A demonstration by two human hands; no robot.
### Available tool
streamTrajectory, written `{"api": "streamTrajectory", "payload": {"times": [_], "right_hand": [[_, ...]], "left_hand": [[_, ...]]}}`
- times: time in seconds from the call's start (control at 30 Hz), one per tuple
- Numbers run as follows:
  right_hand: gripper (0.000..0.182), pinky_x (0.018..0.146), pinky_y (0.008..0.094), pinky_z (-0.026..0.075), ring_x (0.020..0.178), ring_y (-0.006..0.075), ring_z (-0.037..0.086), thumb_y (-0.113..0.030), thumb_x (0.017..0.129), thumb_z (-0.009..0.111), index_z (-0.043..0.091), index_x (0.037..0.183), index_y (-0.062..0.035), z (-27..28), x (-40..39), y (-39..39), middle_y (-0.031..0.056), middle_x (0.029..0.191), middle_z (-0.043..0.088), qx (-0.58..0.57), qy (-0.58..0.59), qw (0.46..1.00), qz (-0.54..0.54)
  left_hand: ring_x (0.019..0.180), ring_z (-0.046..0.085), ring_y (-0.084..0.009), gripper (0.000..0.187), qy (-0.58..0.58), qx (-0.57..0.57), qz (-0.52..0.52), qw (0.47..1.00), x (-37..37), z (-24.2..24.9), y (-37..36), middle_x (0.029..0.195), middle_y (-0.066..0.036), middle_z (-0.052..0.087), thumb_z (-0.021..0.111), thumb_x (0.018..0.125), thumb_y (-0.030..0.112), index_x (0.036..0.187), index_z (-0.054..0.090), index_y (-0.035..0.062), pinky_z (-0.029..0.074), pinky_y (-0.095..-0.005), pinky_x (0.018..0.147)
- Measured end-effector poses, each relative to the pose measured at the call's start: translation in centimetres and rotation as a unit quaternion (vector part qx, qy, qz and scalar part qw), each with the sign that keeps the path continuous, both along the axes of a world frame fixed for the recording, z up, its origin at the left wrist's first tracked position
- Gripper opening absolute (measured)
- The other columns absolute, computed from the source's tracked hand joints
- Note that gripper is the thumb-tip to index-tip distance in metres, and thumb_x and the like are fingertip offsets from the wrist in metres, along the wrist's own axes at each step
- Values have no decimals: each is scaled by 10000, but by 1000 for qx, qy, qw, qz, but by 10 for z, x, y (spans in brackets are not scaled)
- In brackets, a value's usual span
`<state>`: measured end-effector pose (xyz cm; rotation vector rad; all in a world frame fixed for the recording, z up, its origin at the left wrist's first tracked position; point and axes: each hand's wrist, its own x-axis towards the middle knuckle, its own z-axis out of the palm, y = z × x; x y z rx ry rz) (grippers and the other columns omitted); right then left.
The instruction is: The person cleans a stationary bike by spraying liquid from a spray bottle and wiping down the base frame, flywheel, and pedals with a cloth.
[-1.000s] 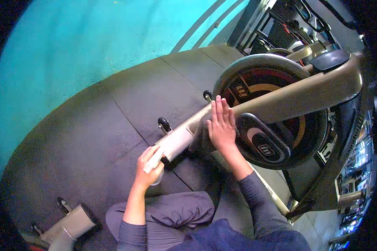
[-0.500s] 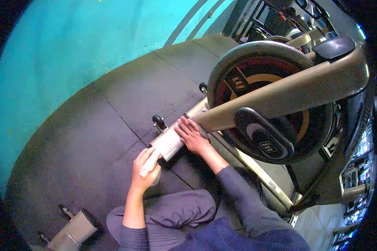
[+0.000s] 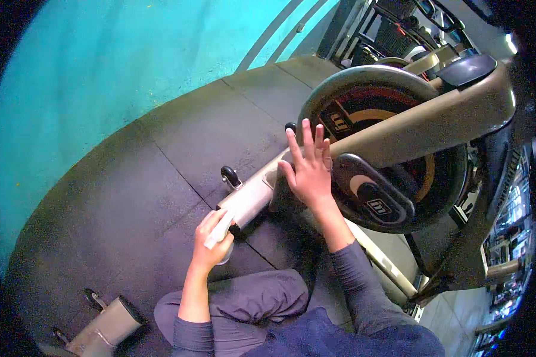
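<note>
My left hand [image 3: 211, 241] is wrapped round a spray bottle [image 3: 221, 229], whose white trigger head points up toward the end of the bike's foot bar; most of the bottle is hidden behind the fingers. My right hand [image 3: 309, 172] has its fingers spread and overlaps the joint between the foot bar and the sloping frame. The metallic foot bar [image 3: 250, 201] of an exercise bike lies across the floor, with a small black caster [image 3: 230, 177] on its far side. A dark patch shows beside my right palm, its nature unclear.
Behind my right hand stand the bike's large flywheel [image 3: 363, 80], sloping frame beam [image 3: 426, 128] and black pedal crank cover [image 3: 372, 193]. Another foot bar with casters [image 3: 107, 327] is at lower left. A turquoise wall [image 3: 113, 71] borders the dark mat floor [image 3: 161, 196].
My right hand has lifted from the foot bar and moved up and right toward the flywheel, its fingers spreading. My left hand stays near the bar's end with the spray bottle.
</note>
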<state>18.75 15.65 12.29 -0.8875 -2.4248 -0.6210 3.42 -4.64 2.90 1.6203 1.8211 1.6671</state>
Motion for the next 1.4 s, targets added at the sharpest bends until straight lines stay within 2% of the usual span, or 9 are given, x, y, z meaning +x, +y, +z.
{"api": "streamTrajectory", "payload": {"times": [0.27, 0.33, 0.57, 0.67, 0.77, 1.0, 1.17, 1.23, 1.4], "right_hand": [[683, 1170, 413, 4, 1452, 275, 109, -525, 873, 488, 339, 1458, -203, -20, -5, 9, 103, 1552, 203, 11, -41, 999, 5], [694, 1171, 415, 6, 1452, 276, 104, -537, 874, 479, 332, 1460, -197, -38, -7, 14, 105, 1552, 202, -29, -67, 995, 61], [665, 1174, 423, 70, 1446, 326, 82, -537, 915, 426, 319, 1457, -165, -130, -15, 20, 150, 1524, 245, -149, -148, 968, 137], [642, 1175, 417, 67, 1449, 313, 72, -540, 931, 388, 327, 1454, -171, -130, -19, 16, 136, 1535, 227, -182, -170, 960, 128], [654, 1170, 438, 28, 1455, 302, 32, -545, 921, 409, 325, 1459, -182, -119, -13, 18, 118, 1564, 144, -104, -160, 975, 111], [614, 1157, 480, -34, 1453, 319, 52, -509, 907, 455, 381, 1438, -209, 1, -1, 8, 99, 1555, 191, 23, -34, 998, 45], [607, 1165, 452, 29, 1446, 314, 111, -511, 895, 470, 413, 1418, -208, -4, -6, 10, 89, 1532, 258, 22, -53, 997, 43], [616, 1165, 448, 45, 1445, 315, 115, -516, 888, 478, 413, 1418, -207, -9, -9, 11, 88, 1529, 266, -5, -46, 997, 63], [603, 1164, 443, 58, 1449, 300, 101, -506, 920, 431, 382, 1433, -193, -44, -17, 17, 85, 1529, 267, -76, -59, 986, 138]], "left_hand": [[879, 633, -290, 453, -24, -33, -1, 999, 2, 4, 2, 913, -103, 655, 560, 634, -11, 1084, 602, 17, 489, -369, 823], [886, 631, -282, 454, 48, -30, 1, 998, 2, 1, 2, 896, -98, 658, 560, 634, -11, 1086, 603, 18, 486, -369, 829], [880, 630, -294, 464, -9, -27, -2, 1000, 2, 6, -2, 899, -101, 660, 568, 632, -10, 1094, 598, 19, 487, -375, 830], [872, 628, -300, 466, -24, -18, 0, 1000, 0, 6, -4, 899, -108, 655, 574, 630, -7, 1095, 595, 19, 492, -378, 813], [867, 627, -304, 460, 11, 5, 5, 1000, -2, 7, -4, 900, -118, 645, 583, 628, -6, 1088, 595, 13, 496, -376, 797], [884, 618, -334, 446, 48, 7, 11, 999, 1, 1, -2, 956, -151, 624, 595, 625, 3, 1071, 598, -2, 498, -391, 803], [902, 620, -337, 450, 131, 46, 15, 990, -2, -4, -2, 970, -159, 622, 601, 625, 11, 1075, 600, 4, 499, -387, 812], [883, 615, -356, 432, -2, -24, -3, 1000, 1, 10, -5, 970, -172, 612, 606, 631, 1, 1063, 596, -1, 508, -387, 780], [840, 608, -352, 445, 10, -10, -13, 1000, 0, 5, -1, 923, -165, 597, 601, 629, -9, 1073, 584, -6, 503, -383, 754]]}}
